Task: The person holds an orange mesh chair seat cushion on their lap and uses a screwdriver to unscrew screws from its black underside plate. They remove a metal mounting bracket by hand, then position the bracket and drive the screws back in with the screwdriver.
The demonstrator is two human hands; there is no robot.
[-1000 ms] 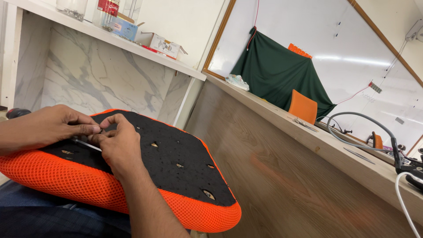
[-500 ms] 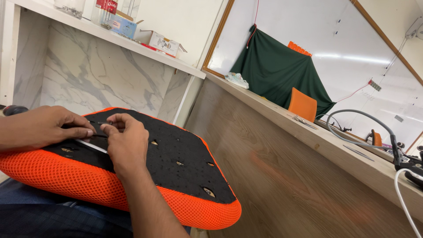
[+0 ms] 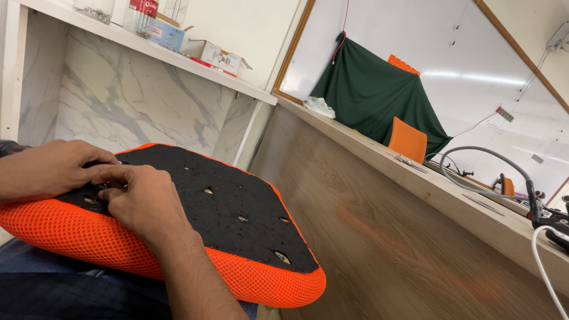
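Both hands rest on the black underside of an orange seat cushion [image 3: 178, 237] lying upside down across the person's lap. The left hand [image 3: 50, 169] lies curled over the board's near edge; the right hand [image 3: 145, 201] is closed, fingertips pinched just beside the left. Whether they grip anything I cannot tell. The step seems to be working at a fastening hole under the fingers; the next move calls for steady, fine finger pressure there
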